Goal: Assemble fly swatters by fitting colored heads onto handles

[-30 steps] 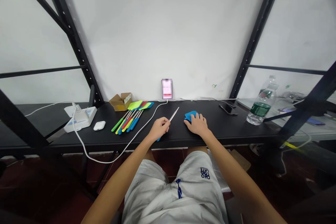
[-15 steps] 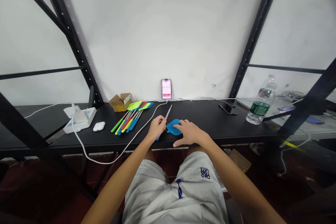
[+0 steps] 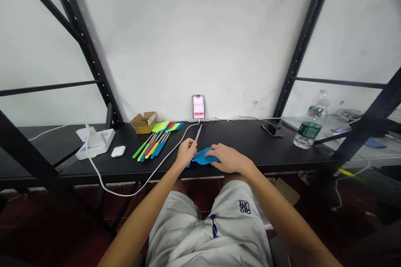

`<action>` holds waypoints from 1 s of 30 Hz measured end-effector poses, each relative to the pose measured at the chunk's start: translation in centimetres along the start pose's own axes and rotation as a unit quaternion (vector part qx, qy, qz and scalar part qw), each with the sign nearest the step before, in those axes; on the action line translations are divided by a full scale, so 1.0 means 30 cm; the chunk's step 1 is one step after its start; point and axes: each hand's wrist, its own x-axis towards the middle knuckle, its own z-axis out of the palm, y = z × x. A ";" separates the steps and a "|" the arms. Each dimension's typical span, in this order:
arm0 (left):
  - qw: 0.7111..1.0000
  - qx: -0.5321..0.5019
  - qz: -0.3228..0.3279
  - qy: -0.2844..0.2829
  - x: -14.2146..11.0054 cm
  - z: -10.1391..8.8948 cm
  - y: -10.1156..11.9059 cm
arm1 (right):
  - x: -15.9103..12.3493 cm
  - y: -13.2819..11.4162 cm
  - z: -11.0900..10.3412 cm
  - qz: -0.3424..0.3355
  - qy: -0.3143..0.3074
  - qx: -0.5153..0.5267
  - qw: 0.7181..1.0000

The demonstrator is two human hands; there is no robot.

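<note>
My left hand point(image 3: 187, 151) is closed around a thin metal rod point(image 3: 198, 132) with a blue grip point(image 3: 188, 164) at its lower end, like a fly swatter's handle. My right hand point(image 3: 227, 157) pinches a blue perforated fly swatter head point(image 3: 202, 156) by its right edge, thumb below and fingers on top. The head's narrow tip points left, close to my left hand; whether it touches the rod I cannot tell. To the left lies a bundle of fly swatters point(image 3: 153, 144) with green, yellow, red and blue grips.
A lit phone point(image 3: 198, 107) leans on the wall, its white cable point(image 3: 166, 159) looping across the black table point(image 3: 241, 133). Left are a small cardboard box point(image 3: 143, 124), a white earbud case point(image 3: 118, 151) and a power strip point(image 3: 97, 144). Right are a dark phone point(image 3: 272, 129) and plastic bottles point(image 3: 310, 127).
My right hand has closed on the blue swatter head, which has turned so its tip points left and moved nearer my left hand. The left hand and rod have shifted slightly.
</note>
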 end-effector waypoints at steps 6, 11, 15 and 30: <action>0.999 0.038 0.008 0.006 0.006 -0.004 -0.006 | 0.007 0.040 -0.023 0.042 0.104 0.033 0.993; 0.996 0.068 0.036 -0.047 0.009 -0.008 -0.017 | 0.030 0.084 -0.004 0.077 0.173 0.079 0.979; 0.995 0.071 0.037 -0.052 0.005 -0.008 -0.011 | 0.045 0.100 0.016 0.132 0.250 0.159 0.946; 0.984 0.037 0.039 -0.169 -0.025 -0.005 0.031 | -0.002 0.301 -0.023 0.232 0.476 0.393 0.751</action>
